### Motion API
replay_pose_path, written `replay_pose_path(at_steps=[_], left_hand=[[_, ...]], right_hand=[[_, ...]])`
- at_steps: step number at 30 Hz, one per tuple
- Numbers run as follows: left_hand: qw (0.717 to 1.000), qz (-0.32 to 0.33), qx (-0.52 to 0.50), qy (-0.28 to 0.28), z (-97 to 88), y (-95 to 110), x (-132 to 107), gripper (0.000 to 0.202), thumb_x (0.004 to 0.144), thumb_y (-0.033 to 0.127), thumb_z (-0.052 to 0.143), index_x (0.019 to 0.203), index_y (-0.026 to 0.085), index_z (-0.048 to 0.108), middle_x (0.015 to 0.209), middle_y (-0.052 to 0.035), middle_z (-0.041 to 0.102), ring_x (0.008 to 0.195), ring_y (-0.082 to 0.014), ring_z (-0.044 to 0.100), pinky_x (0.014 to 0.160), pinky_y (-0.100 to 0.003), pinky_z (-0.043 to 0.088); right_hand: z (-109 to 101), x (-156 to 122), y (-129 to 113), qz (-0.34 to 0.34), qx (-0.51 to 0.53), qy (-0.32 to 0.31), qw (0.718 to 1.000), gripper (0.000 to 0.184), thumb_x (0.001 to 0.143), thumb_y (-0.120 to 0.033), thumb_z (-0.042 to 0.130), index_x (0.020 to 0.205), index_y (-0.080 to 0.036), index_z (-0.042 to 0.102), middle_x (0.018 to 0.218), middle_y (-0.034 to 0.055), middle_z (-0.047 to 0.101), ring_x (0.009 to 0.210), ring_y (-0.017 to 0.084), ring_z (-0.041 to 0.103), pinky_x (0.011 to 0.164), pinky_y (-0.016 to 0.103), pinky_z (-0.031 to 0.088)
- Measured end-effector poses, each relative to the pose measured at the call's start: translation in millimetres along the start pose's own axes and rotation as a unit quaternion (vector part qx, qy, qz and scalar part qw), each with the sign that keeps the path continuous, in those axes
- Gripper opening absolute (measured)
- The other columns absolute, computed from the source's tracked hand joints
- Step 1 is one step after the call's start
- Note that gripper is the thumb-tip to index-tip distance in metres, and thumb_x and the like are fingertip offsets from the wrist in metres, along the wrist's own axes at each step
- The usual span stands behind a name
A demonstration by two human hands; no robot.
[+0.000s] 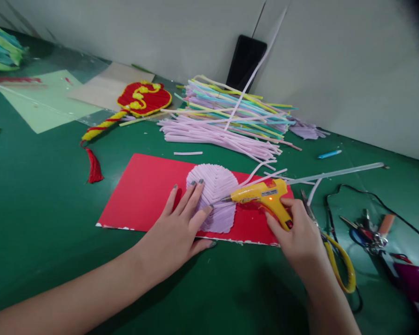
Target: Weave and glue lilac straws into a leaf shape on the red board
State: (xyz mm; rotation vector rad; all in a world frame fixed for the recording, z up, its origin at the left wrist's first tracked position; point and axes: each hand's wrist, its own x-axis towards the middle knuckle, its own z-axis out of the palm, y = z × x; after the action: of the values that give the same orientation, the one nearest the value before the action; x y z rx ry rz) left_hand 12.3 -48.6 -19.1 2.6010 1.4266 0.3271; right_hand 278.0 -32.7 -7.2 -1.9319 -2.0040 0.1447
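Note:
My left hand (183,216) lies with fingers spread on a pale lilac ribbed piece (219,181), rounded at the top and made of pipe cleaners set in slanting rows. Under it is a red board (136,190) with a chipped white front edge. My right hand (296,228) is wrapped round the handle of a yellow glue gun (260,191), whose orange light is lit. The nozzle points left and meets the right side of the lilac piece; whether it touches I cannot tell. A long clear glue stick (335,173) sticks out of its back.
Bundles of pastel pipe cleaners (223,135) lie behind the board, below a phone (246,60) leaning on the wall. A red and yellow fan (145,98) with a tassel is at back left. Yellow-handled scissors (340,260) and keys (373,237) lie right of my right hand.

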Motion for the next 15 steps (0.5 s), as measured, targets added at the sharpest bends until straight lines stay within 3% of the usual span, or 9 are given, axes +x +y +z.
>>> replay_pose_path(at_steps=[7, 15], left_hand=[[1.000, -0.001, -0.007, 0.008, 0.1, -0.3, -0.4, 0.050, 0.088, 0.052, 0.050, 0.120, 0.014, 0.057, 0.153, -0.0202, 0.022, 0.139, -0.0369, 0.023, 0.109, -0.060, 0.022], [1.000, 0.000, 0.001, -0.002, 0.2, -0.6, 0.1, 0.052, 0.086, 0.052, 0.053, 0.122, 0.014, 0.056, 0.151, -0.0236, 0.023, 0.139, -0.0378, 0.023, 0.108, -0.061, 0.023]], right_hand=[[-2.2, 0.5, 3.3, 0.011, -0.008, 0.006, 1.000, 0.033, 0.081, -0.047, 0.049, 0.102, -0.021, 0.051, 0.104, 0.0116, 0.063, 0.085, 0.025, 0.063, 0.061, 0.032, 0.048], [-6.3, -1.1, 4.8, 0.038, -0.016, 0.015, 0.999, 0.035, 0.080, -0.046, 0.051, 0.104, -0.021, 0.051, 0.101, 0.0097, 0.064, 0.082, 0.024, 0.063, 0.062, 0.031, 0.047]])
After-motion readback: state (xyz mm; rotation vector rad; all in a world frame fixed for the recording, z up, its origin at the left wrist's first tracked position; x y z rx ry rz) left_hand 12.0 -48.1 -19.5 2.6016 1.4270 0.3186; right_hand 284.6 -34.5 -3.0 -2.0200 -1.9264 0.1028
